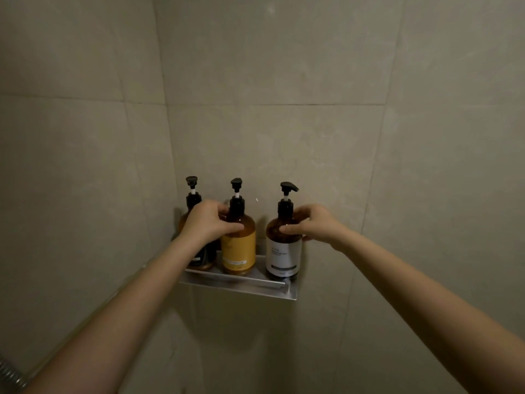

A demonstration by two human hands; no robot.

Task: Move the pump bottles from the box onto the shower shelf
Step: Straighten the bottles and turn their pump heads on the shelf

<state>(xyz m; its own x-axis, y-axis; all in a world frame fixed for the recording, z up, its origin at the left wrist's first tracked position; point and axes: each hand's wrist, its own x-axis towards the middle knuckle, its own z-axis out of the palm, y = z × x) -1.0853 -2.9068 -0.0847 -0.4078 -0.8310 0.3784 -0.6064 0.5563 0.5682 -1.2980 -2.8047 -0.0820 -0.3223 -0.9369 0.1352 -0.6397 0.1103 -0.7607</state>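
Your forearms reach up from the frame's lower corners. Your left hand point(208, 220) wraps the shoulder of the yellow bottle point(238, 245); your right hand point(314, 221) grips the white bottle point(284, 248). Both stand upright on the shelf point(238, 282), mid-frame. Behind your left hand stands the dark bottle point(196, 223). The white bottle's spout points right.

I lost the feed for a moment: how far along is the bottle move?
Three pump bottles stand on the shower shelf. The left hand grips the yellow-label bottle; the right hand grips the white-label bottle. The dark-label bottle stands behind. The box is out of view, so any remainder is unknown.
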